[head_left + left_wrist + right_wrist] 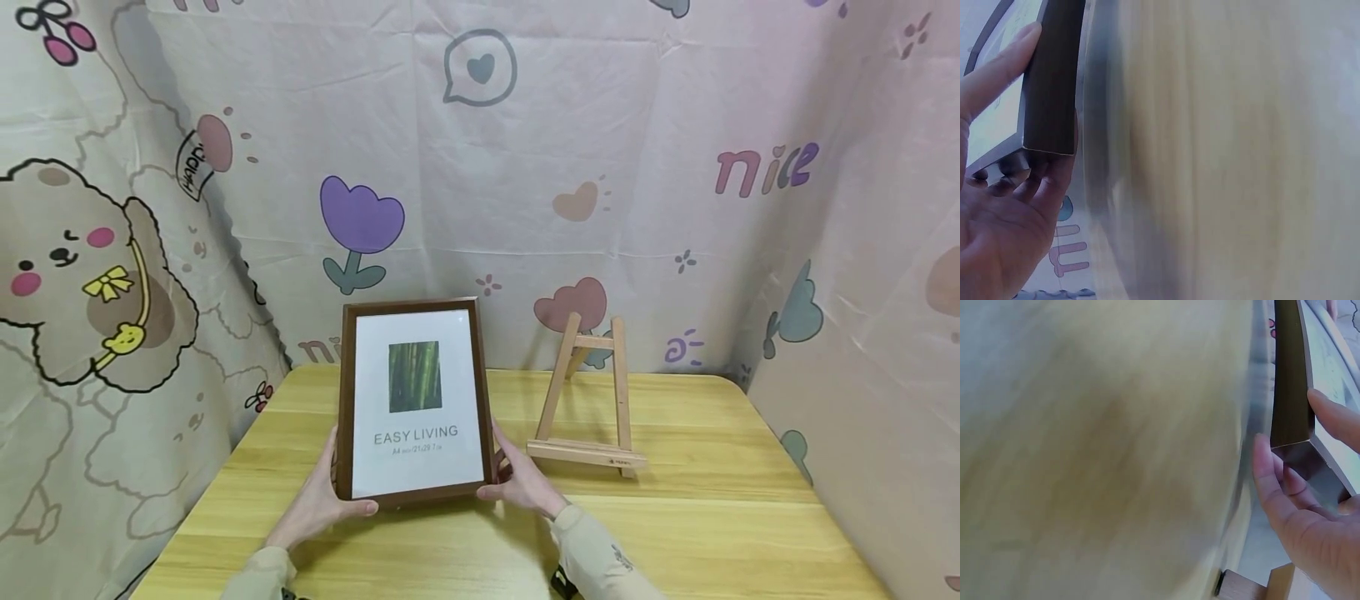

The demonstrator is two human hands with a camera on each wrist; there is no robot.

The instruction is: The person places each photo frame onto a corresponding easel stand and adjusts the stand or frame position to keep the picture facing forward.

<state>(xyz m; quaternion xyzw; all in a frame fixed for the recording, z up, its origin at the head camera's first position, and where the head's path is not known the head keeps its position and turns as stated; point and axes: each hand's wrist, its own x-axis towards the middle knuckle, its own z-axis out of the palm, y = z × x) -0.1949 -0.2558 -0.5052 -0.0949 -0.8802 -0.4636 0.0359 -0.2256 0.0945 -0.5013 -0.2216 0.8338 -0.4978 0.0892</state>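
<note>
Left hand [318, 500], right hand [525, 482] both gripping brown-framed print [417, 400], lettering [416, 435] readable only in head view

Soft, even light fills the sharp head view; both wrist views show the tabletop [1222, 156] blurred and hazy.

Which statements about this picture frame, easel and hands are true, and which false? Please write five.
1. The left hand and right hand both hold the brown picture frame. True.
2. In the head view, the wooden tabletop easel stands right of the frame. True.
3. The frame rests on the easel. False: it is apart from the easel, between the hands.
4. The white insert reads "EASY LIVING". True.
5. The frame is held in landscape. False: it is in portrait.
</note>
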